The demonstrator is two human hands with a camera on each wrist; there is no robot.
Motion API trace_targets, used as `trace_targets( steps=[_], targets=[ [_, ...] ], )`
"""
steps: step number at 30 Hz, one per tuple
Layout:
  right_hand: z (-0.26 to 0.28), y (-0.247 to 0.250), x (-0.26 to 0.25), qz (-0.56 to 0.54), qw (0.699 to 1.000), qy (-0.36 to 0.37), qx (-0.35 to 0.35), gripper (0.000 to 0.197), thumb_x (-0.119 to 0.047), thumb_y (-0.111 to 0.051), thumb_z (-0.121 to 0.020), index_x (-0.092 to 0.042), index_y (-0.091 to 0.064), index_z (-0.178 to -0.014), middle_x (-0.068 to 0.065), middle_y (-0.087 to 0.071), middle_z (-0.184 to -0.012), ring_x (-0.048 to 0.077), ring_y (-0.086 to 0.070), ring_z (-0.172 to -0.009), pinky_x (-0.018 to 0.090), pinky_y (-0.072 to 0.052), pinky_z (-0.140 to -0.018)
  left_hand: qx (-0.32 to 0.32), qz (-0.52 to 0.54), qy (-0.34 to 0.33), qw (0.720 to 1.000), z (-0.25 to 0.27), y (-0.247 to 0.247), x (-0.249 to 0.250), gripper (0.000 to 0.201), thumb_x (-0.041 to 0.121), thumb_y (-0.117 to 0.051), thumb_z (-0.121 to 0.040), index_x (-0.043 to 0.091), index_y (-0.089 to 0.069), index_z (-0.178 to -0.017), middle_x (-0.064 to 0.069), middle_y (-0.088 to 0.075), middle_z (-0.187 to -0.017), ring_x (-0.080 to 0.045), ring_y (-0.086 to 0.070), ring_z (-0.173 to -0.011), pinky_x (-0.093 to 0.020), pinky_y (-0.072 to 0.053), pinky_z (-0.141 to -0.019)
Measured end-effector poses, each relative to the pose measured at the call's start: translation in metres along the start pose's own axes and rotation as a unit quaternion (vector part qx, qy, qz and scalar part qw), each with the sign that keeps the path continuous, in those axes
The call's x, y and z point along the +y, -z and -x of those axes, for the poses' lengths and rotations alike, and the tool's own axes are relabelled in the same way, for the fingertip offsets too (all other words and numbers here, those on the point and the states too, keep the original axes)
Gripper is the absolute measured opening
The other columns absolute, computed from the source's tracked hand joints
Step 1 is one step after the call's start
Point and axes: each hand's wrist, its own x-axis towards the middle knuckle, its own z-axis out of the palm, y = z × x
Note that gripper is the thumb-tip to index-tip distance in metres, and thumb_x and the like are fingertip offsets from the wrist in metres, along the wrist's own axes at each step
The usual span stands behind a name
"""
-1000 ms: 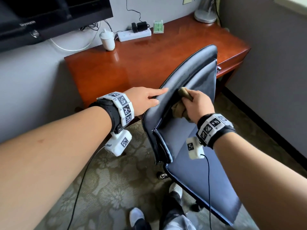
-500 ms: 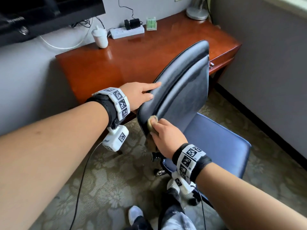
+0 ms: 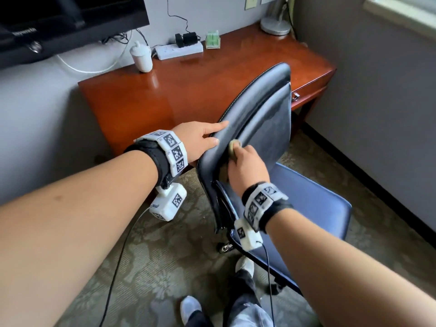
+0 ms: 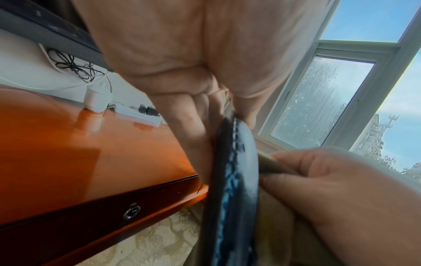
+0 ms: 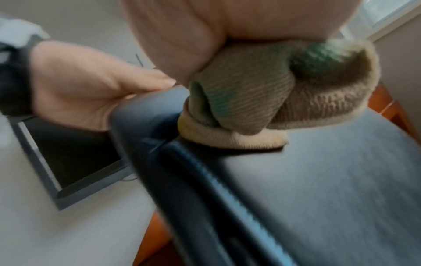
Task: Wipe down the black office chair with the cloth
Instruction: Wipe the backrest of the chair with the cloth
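Observation:
The black office chair's backrest (image 3: 264, 107) stands in front of the desk, its blue-looking seat (image 3: 313, 199) to the right. My left hand (image 3: 200, 140) grips the backrest's left edge, fingers (image 4: 193, 136) behind it and thumb on the front. My right hand (image 3: 245, 166) holds a bunched beige-green cloth (image 3: 233, 147) against the front of the backrest, close to that edge and just below the left thumb. In the right wrist view the cloth (image 5: 262, 100) lies pressed on the black backrest (image 5: 318, 180) beside the left hand (image 5: 86, 90). The stitched chair edge (image 4: 234, 171) fills the left wrist view.
A wooden desk (image 3: 146, 102) behind the chair carries a white cup (image 3: 141, 56), a power strip (image 3: 179, 49) and a lamp base (image 3: 274, 25). A television (image 3: 59, 20) hangs at upper left. A wall (image 3: 377, 114) runs along the right. My feet (image 3: 191, 310) stand on patterned carpet below the chair.
The right hand with the cloth swept from mid-backrest down to the lower left edge, then back up along that edge towards the left thumb. The left hand kept its grip.

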Motion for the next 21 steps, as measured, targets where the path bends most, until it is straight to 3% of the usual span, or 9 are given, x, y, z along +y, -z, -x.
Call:
trace_targets(
  steps=[4, 6, 9, 13, 15, 17, 19, 20, 21],
  targets=[
    [0.021, -0.011, 0.0, 0.002, 1.0, 0.009, -0.025, 0.039, -0.022, -0.042, -0.103, -0.025, -0.043, -0.141, 0.001, -0.045, -0.104, 0.035, -0.059, -0.095, 0.039, -0.05, -0.081, -0.009, -0.003, 0.007, 1.0, 0.005, -0.003, 0.002, 0.052, 0.034, -0.056, -0.104, 0.061, -0.045, -0.148, 0.005, -0.061, -0.064, -0.019, -0.057, -0.057, -0.04, -0.062, -0.068],
    [0.028, -0.01, -0.003, 0.008, 0.999, 0.011, -0.029, 0.041, -0.023, -0.043, -0.103, -0.023, -0.042, -0.144, -0.001, -0.044, -0.102, 0.033, -0.058, -0.098, 0.035, -0.047, -0.079, 0.001, -0.011, 0.006, 1.0, 0.007, -0.004, 0.003, 0.052, 0.036, -0.055, -0.105, 0.062, -0.044, -0.148, 0.006, -0.056, -0.057, -0.016, -0.055, -0.052, -0.03, -0.059, -0.059],
    [0.037, -0.014, -0.013, 0.002, 0.999, 0.002, -0.033, 0.039, -0.022, -0.043, -0.103, -0.02, -0.043, -0.141, -0.001, -0.044, -0.101, 0.031, -0.055, -0.093, 0.033, -0.042, -0.075, 0.007, -0.01, 0.005, 1.0, 0.007, -0.003, -0.001, 0.051, 0.036, -0.055, -0.105, 0.063, -0.043, -0.147, 0.007, -0.05, -0.049, -0.008, -0.044, -0.038, -0.019, -0.041, -0.042],
    [0.052, -0.011, -0.018, 0.007, 0.997, 0.022, -0.076, 0.014, -0.023, -0.048, -0.101, -0.012, -0.055, -0.107, 0.002, -0.051, -0.091, 0.028, -0.049, -0.084, 0.033, -0.038, -0.071, -0.012, 0.001, 0.004, 1.0, 0.01, -0.003, -0.002, 0.052, 0.035, -0.055, -0.105, 0.064, -0.045, -0.146, 0.007, -0.051, -0.047, -0.014, -0.045, -0.043, -0.024, -0.044, -0.045],
    [0.053, 0.011, -0.013, 0.017, 0.989, 0.06, -0.131, 0.019, -0.026, -0.057, -0.098, -0.009, -0.06, -0.091, 0.007, -0.061, -0.083, 0.03, -0.056, -0.081, 0.037, -0.044, -0.07, -0.026, 0.004, 0.005, 1.0, 0.011, -0.001, 0.002, 0.053, 0.034, -0.056, -0.104, 0.064, -0.044, -0.146, 0.006, -0.053, -0.048, -0.017, -0.047, -0.044, -0.026, -0.049, -0.045],
    [0.041, 0.041, -0.004, 0.046, 0.973, 0.067, -0.214, 0.016, -0.028, -0.065, -0.093, -0.013, -0.068, -0.087, 0.006, -0.066, -0.079, 0.023, -0.059, -0.076, 0.032, -0.045, -0.067, -0.05, 0.012, 0.014, 0.999, 0.013, 0.001, 0.008, 0.056, 0.034, -0.057, -0.103, 0.066, -0.041, -0.147, 0.001, -0.056, -0.056, -0.022, -0.052, -0.045, -0.034, -0.061, -0.052],
    [0.02, 0.069, 0.005, 0.075, 0.968, 0.052, -0.232, 0.01, -0.029, -0.068, -0.091, -0.02, -0.074, -0.089, 0.002, -0.07, -0.079, 0.018, -0.062, -0.074, 0.028, -0.042, -0.063, -0.072, 0.025, 0.019, 0.997, 0.014, 0.002, 0.014, 0.061, 0.035, -0.058, -0.103, 0.066, -0.035, -0.151, -0.003, -0.061, -0.069, -0.027, -0.061, -0.057, -0.041, -0.063, -0.06],
    [0.01, 0.08, 0.01, 0.073, 0.976, 0.035, -0.203, 0.01, -0.028, -0.068, -0.091, -0.021, -0.074, -0.088, 0.001, -0.071, -0.077, 0.019, -0.064, -0.073, 0.026, -0.042, -0.061, -0.075, 0.031, 0.018, 0.997, 0.013, 0.002, 0.016, 0.065, 0.036, -0.059, -0.103, 0.065, -0.03, -0.154, -0.006, -0.069, -0.086, -0.031, -0.069, -0.076, -0.04, -0.064, -0.065],
    [0.0, 0.089, 0.014, 0.057, 0.985, 0.014, -0.163, 0.011, -0.028, -0.067, -0.091, -0.021, -0.074, -0.086, 0.001, -0.071, -0.075, 0.02, -0.065, -0.071, 0.024, -0.044, -0.06, -0.071, 0.033, 0.017, 0.997, 0.011, 0.003, 0.017, 0.069, 0.037, -0.06, -0.103, 0.062, -0.024, -0.157, -0.009, -0.072, -0.116, -0.034, -0.072, -0.103, -0.037, -0.064, -0.074]
  ],
)
